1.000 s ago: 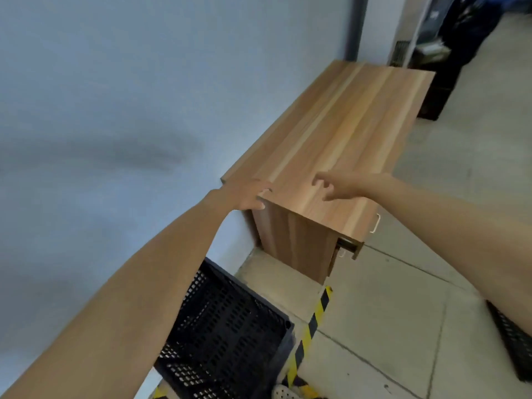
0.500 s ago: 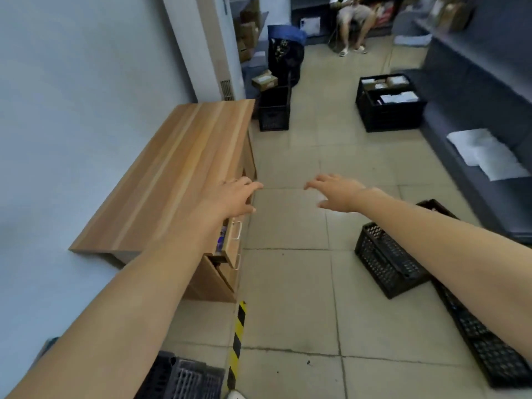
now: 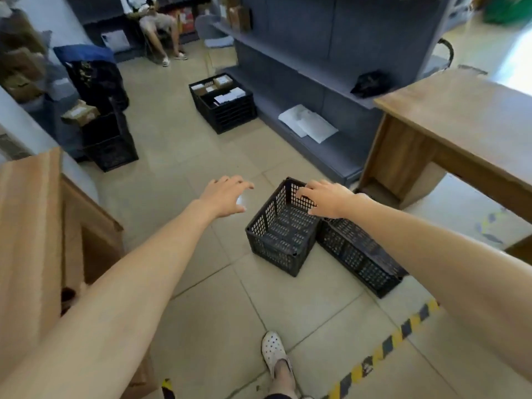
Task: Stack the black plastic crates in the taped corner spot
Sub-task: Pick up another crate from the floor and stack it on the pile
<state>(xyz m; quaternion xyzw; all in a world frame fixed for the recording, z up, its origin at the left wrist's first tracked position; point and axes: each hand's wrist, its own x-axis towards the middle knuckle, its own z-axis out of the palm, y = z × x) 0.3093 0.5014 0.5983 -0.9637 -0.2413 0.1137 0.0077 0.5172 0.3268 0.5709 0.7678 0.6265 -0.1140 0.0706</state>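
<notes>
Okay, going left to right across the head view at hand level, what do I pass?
Wooden cabinet → left hand → near black crate → right hand → wooden desk.

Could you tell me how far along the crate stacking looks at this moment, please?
Nothing shows as stacked here; the corner spot is out of view. Two empty black crates sit side by side on the floor, the nearer crate and the second crate. The left hand and right hand reach out open, holding nothing. Both still need carrying over.
</notes>
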